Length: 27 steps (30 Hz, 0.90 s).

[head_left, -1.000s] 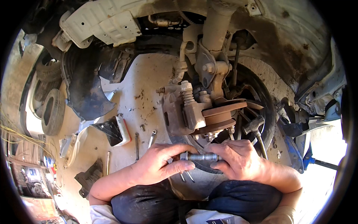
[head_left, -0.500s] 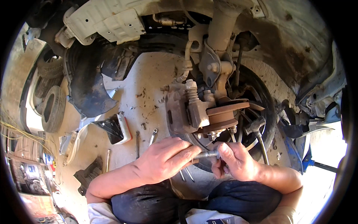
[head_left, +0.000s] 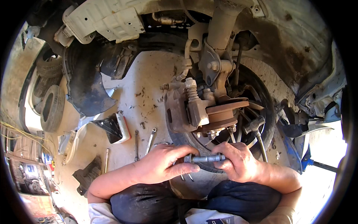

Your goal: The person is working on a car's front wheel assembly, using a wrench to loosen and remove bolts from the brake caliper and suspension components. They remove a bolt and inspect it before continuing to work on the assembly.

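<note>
My left hand [head_left: 167,164] is closed around the left end of a grey metal bolt [head_left: 204,158], thumb and fingers at its wide hex end. My right hand [head_left: 238,160] has its fingers curled at the bolt's other end, where a smaller hex piece shows. The bolt lies level between both hands, just below a rusty brake disc [head_left: 223,110] and caliper [head_left: 178,112]. Above these rises a dusty suspension strut [head_left: 220,28].
A wheel with tyre [head_left: 265,104] lies behind the hub, a hammer [head_left: 254,125] resting on it. On the floor are wrenches [head_left: 151,139], an open black-and-white container [head_left: 118,128] and a black wheel liner [head_left: 84,82]. Tyres [head_left: 51,108] stand at left, a jack [head_left: 311,162] at right.
Both hands have shifted their hold on the bolt. The left fingers covered it half a second ago and are drawn back now, showing its shank; the right thumb has moved off its top.
</note>
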Motion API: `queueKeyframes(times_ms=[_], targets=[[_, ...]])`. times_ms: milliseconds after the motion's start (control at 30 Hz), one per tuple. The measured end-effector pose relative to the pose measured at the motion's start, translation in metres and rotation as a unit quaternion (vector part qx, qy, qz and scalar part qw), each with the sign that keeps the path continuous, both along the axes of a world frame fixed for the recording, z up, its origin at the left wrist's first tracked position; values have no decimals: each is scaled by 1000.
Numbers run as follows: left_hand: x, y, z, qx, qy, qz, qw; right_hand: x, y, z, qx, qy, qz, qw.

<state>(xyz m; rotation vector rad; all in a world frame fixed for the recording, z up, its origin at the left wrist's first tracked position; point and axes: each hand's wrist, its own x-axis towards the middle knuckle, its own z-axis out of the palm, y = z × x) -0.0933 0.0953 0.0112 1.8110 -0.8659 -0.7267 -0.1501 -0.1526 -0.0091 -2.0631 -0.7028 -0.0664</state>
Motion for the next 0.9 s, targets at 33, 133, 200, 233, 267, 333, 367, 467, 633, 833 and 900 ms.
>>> queueKeyframes(times_ms=[33,133,200,233,267,333,367,467,633,833,900], targets=[[0,0,-4,-14,-54,2,998,0,1,2,-2,12,-3,1000],[-1,0,-10,-30,-152,8,988,-2,2,10,30,119,-9,992],[-1,-1,-11,-19,-192,11,981,-3,2,13,50,192,-21,980],[-2,-1,-10,-7,-210,15,978,-2,3,15,53,217,-29,974],[-2,-1,-9,6,-227,18,974,-2,4,16,57,241,-37,968],[-3,-3,-10,5,-277,21,961,-1,4,19,82,297,-40,951],[-3,-4,-10,5,-302,23,953,-1,4,20,95,323,-41,941],[-3,-6,-15,-8,-363,28,931,0,5,18,124,352,-41,927],[-2,-8,-11,-1,-407,19,913,3,2,16,151,400,-27,904],[-1,-9,-9,13,-542,-11,840,4,2,8,189,517,-47,834],[1,-9,-7,9,-562,-21,827,4,1,3,219,552,-38,803]])
